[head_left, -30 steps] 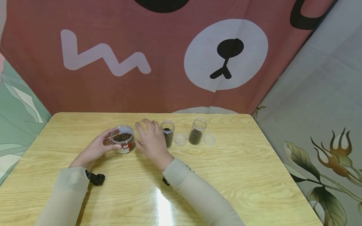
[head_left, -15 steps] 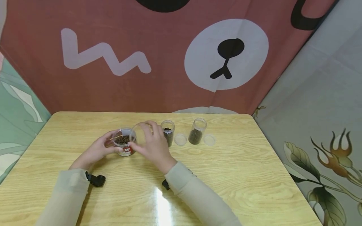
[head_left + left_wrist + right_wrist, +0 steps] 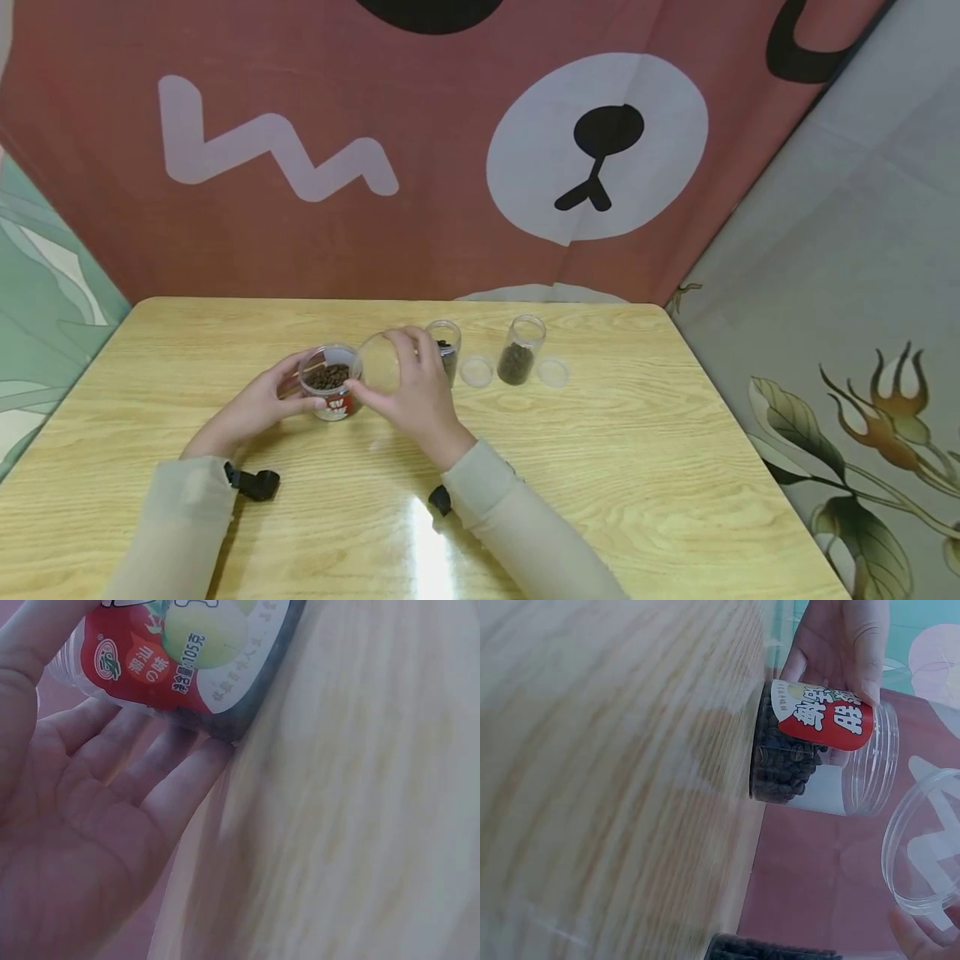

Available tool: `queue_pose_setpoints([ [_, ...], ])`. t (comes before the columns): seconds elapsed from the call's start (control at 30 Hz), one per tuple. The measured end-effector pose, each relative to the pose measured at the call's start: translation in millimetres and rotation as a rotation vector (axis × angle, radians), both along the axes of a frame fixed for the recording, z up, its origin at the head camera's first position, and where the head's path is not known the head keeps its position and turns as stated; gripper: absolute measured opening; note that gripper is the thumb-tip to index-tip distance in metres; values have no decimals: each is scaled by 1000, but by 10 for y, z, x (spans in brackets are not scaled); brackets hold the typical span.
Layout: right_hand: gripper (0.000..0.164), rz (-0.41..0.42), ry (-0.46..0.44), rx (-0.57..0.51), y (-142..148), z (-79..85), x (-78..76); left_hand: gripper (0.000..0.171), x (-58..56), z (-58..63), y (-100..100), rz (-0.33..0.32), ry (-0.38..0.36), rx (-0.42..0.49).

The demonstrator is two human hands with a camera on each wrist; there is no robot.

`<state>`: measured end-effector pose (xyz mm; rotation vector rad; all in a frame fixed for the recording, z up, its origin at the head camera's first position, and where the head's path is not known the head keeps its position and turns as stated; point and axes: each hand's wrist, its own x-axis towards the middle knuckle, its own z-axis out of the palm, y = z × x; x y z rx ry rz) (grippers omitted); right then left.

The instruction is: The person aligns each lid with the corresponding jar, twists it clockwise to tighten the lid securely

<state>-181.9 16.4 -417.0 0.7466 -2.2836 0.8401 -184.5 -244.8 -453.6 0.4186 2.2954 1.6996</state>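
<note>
In the head view my left hand (image 3: 258, 406) grips a clear plastic jar (image 3: 337, 406) with a red label, thumb in front and fingers behind. Dark brown bean-like pieces (image 3: 327, 377) fill its lower part, and its top is uncovered. My right hand (image 3: 420, 396) holds a clear round lid (image 3: 378, 365) by its edge, tilted, just right of the jar's rim. The right wrist view shows this lid (image 3: 930, 840) apart from the jar (image 3: 821, 720). Up close in the left wrist view, the fingers curve under the jar's printed label (image 3: 142, 656).
Two narrower clear jars stand to the right, both uncovered with dark contents: one partly behind my right hand (image 3: 448, 358), the other further right (image 3: 517, 362). A clear lid (image 3: 476, 372) lies between them, another lid (image 3: 553, 372) beyond. A printed cloth (image 3: 450, 242) hangs behind the wooden table (image 3: 637, 467).
My right hand has turned the lid up into view beside the red-labelled jar. My left hand and that jar have shifted slightly toward me and to the right.
</note>
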Motion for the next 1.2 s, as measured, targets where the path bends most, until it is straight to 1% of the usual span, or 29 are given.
queue_pose_setpoints([
  [0.2,75,4,54,-47,9,-19,12,87,19,-3,-11,-8,2,30],
  [0.3,75,12,62,-58,9,-31,17,86,36,-7,-12,-20,6,41],
  [0.43,73,25,22,-78,8,-48,26,81,44,-31,-6,-62,30,68],
  [0.53,70,35,-10,-100,3,-62,32,77,39,-58,-1,-80,46,80],
  [0.8,73,79,-67,-209,-35,-136,44,76,42,-102,24,-56,52,70],
  [0.97,73,91,-68,-250,-43,-144,42,74,35,-115,62,-47,75,66],
  [1.1,74,126,-64,-293,-44,-141,40,75,30,-124,86,-44,55,84],
  [1.2,73,150,-68,-314,-46,-145,38,76,28,-154,93,-41,45,90],
])
